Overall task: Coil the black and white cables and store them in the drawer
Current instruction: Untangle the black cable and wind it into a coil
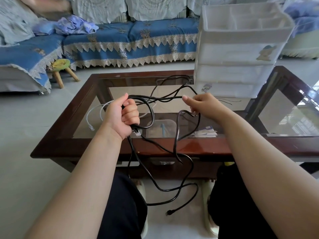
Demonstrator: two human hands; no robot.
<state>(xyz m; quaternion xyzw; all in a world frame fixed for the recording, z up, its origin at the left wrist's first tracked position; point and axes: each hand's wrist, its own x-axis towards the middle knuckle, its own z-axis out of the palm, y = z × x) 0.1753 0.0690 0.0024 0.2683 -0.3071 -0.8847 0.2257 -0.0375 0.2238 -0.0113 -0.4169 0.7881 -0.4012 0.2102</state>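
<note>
Left hand [123, 116] fisted on black cable [156, 98] | right hand [201, 105] fingers pinching it

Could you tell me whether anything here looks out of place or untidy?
Yes. The black cable is only partly coiled: the left hand grips a few loops and the right hand pinches a strand, but long slack trails off the table onto the floor between the feet.

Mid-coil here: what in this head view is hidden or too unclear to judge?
- Black cable loops inside the left hand: count hidden by the fingers.
- White cable: far part hidden behind the left hand.
- Drawer unit: frosted fronts, contents unreadable.
- Right hand: its grip point on the cable is covered by the fingers.
</note>
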